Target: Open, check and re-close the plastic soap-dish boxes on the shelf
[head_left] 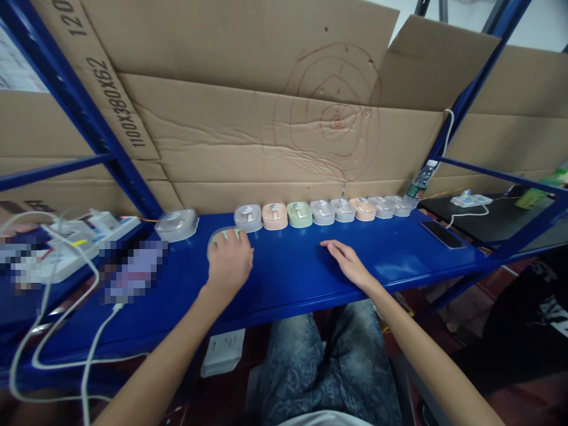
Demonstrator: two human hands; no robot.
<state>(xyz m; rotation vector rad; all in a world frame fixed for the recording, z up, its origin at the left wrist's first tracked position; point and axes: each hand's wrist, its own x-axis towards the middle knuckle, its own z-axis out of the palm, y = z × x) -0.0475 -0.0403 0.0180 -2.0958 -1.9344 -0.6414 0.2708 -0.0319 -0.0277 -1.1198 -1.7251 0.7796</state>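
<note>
My left hand [231,255] is closed over a small rounded plastic case with a clear lid [216,238], held at the table. Part of the case shows past the fingers, with a pale green tint; the rest is hidden. To the right, my right hand [348,260] is open and holds nothing, its fingers stretched out just above the blue table [284,284]. Behind the hands stands a row of similar cases, among them a grey one [248,218], an orange one [275,216] and a green one [300,214]. A separate grey case [176,225] sits at the left.
Cardboard [222,130] with red rings drawn on it backs the table. A water bottle [419,180] and a black phone [442,234] are at the right. White power strips [66,245] and cables lie at the left, beside a blurred-out object [137,269]. Blue posts flank the table.
</note>
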